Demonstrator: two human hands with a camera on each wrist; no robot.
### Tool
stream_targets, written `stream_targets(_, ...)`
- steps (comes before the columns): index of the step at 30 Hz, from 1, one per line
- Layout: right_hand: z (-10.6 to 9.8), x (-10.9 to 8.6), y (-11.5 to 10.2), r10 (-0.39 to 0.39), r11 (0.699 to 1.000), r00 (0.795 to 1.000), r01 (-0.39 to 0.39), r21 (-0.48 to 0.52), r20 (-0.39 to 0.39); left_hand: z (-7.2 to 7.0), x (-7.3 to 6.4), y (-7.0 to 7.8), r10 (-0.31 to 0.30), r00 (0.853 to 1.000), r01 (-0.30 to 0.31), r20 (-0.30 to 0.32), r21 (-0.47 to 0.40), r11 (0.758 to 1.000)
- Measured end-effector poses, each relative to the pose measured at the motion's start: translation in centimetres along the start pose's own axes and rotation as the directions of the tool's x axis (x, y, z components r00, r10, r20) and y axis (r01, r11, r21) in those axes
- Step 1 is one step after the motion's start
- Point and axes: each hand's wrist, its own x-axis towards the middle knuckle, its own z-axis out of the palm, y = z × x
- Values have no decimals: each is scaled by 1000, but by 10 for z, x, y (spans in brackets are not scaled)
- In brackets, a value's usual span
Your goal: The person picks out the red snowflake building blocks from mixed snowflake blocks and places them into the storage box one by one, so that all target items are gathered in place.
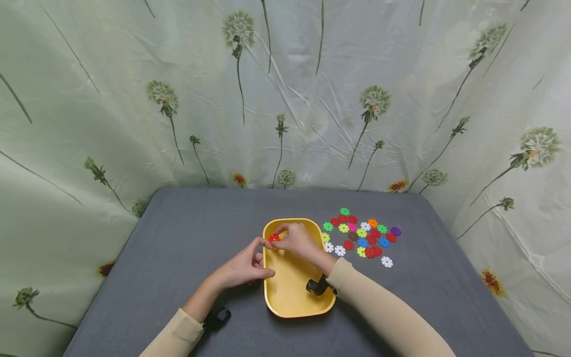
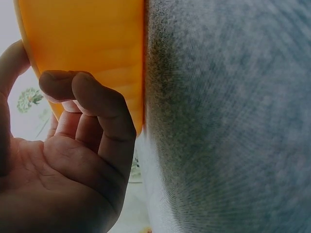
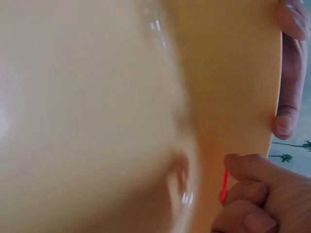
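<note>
A yellow tray (image 1: 294,292) lies on the grey table. My left hand (image 1: 243,265) is at its left wall, the thumb over the rim and other fingers bent against the outside, as the left wrist view shows of that hand (image 2: 73,145). My right hand (image 1: 296,240) reaches into the tray's far left corner and pinches a red notched disc (image 1: 274,238) between thumb and fingers. In the right wrist view the red disc (image 3: 225,185) appears edge-on as a thin strip, close to the tray wall (image 3: 233,73). The left index fingertip is right beside it in the head view.
Loose notched discs in several colours lie right of the tray, among them a purple disc (image 1: 395,231), a white disc (image 1: 386,262) and a green disc (image 1: 345,211). A flower-printed curtain (image 1: 312,124) hangs behind the grey table (image 1: 200,213).
</note>
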Motion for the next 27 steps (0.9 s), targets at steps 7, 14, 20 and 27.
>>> stream_targets(7,5,3,7,-20,996,1000,21,-87,11,-1,-1,0,-4,1000,4,-6,1,1000)
stream_targets(14,12,3,14,-41,979,999,43,-197,13,0,-1,-2,-2,1000,2,-11,7,1000)
stream_targets(20,13,4,16,-27,977,999,31,-210,18,0,-2,-2,-18,1000,18,-19,13,1000)
stream_targets(27,9,3,13,0,986,1000,1,-166,9,0,-2,0,-21,1000,21,-16,6,1000)
